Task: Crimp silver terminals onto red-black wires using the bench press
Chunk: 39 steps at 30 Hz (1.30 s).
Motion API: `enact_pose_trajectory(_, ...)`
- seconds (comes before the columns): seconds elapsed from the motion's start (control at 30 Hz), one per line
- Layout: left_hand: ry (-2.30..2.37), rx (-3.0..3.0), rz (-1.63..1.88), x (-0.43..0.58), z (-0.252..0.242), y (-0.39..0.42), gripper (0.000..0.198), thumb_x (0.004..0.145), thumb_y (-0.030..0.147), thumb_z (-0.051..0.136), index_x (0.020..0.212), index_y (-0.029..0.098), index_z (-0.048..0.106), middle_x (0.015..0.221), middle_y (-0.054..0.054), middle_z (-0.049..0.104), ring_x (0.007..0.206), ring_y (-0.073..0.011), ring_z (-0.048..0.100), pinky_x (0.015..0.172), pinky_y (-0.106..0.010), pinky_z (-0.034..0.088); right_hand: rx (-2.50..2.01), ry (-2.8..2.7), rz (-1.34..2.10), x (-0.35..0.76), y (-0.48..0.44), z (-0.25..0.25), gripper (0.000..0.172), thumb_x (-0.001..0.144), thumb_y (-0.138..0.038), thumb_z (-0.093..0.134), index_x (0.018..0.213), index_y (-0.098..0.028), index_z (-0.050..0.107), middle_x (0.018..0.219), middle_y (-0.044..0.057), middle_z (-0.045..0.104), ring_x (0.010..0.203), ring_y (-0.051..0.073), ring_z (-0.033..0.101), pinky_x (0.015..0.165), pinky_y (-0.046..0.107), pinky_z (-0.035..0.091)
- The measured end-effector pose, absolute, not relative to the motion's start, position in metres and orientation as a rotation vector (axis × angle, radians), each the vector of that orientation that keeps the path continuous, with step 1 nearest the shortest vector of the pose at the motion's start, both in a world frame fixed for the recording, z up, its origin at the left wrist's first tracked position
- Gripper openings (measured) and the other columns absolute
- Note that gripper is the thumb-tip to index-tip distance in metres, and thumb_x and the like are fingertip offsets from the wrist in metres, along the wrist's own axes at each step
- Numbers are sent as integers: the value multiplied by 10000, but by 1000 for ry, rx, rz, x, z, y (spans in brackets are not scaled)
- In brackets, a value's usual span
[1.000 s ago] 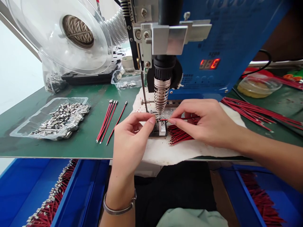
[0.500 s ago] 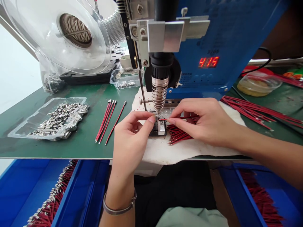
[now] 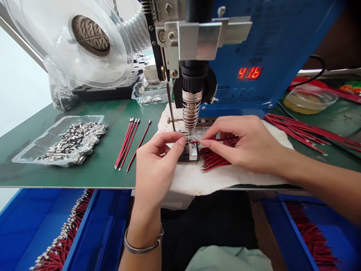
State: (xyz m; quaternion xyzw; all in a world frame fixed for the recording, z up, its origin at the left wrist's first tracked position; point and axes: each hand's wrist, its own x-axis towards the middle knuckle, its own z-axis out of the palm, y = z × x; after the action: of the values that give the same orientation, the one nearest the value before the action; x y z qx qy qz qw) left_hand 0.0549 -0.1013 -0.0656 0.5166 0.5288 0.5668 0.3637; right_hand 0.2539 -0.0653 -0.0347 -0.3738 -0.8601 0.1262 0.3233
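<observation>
Between thumb and forefinger my right hand [image 3: 242, 145] pinches a thin red and black wire [image 3: 194, 142], held level under the spring-wrapped tip of the soldering machine [image 3: 191, 111]. My left hand [image 3: 159, 162] is closed in a pinch at the wire's left end; what its fingertips hold is hidden, probably a small metal part. Both hands meet over a small metal fixture [image 3: 193, 150] directly below the tip. Under my right hand lies a bundle of red and black wires [image 3: 213, 160] on a white cloth [image 3: 194, 184].
Left on the green table stand a clear tray of small metal caps [image 3: 76, 141] and several capped wires [image 3: 126, 145]. A solder wire reel [image 3: 56, 49] is behind. More wires [image 3: 296, 131] lie right. Blue bins [image 3: 107, 226] sit below the table edge.
The red display on the blue machine goes from 415 to 416. Both hands keep nearly the same place, and the whole view shifts slightly.
</observation>
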Motion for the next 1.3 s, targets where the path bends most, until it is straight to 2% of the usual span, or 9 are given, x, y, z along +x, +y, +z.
enact_pose_trajectory(0.43, 1386, 1357, 1438, 54, -66, -100, 157, 823, 379, 769, 894, 238, 769, 851, -11, 713, 685, -120, 569, 573, -231, 404, -933, -2248, 328, 255, -65, -35, 87, 888, -217, 666, 815, -198, 709, 750, -8, 686, 566, 105, 536, 549, 277, 412)
enact_pose_trajectory(0.73, 1377, 1376, 1462, 54, -69, -98, 152, 822, 394, 774, 874, 251, 772, 836, -9, 724, 713, -135, 596, 585, -241, 405, -927, -2234, 340, 254, -65, -34, 71, 876, -201, 681, 820, -183, 721, 737, -13, 682, 559, 93, 532, 548, 267, 407)
enact_pose_trajectory(1.03, 1362, 1363, 1510, 54, -68, -99, 119, 824, 381, 777, 854, 266, 781, 770, 13, 687, 611, -89, 487, 545, -232, 335, -931, -2218, 330, 255, -65, -36, 91, 885, -211, 668, 812, -185, 715, 748, -9, 692, 564, 94, 547, 576, 275, 423)
enact_pose_trajectory(1.3, 1360, 1360, 1463, 56, -67, -99, 107, 823, 367, 778, 839, 261, 776, 773, 3, 686, 649, -113, 524, 561, -246, 346, -935, -2216, 327, 255, -66, -36, 77, 881, -208, 674, 823, -189, 720, 741, -14, 686, 568, 96, 553, 579, 275, 426)
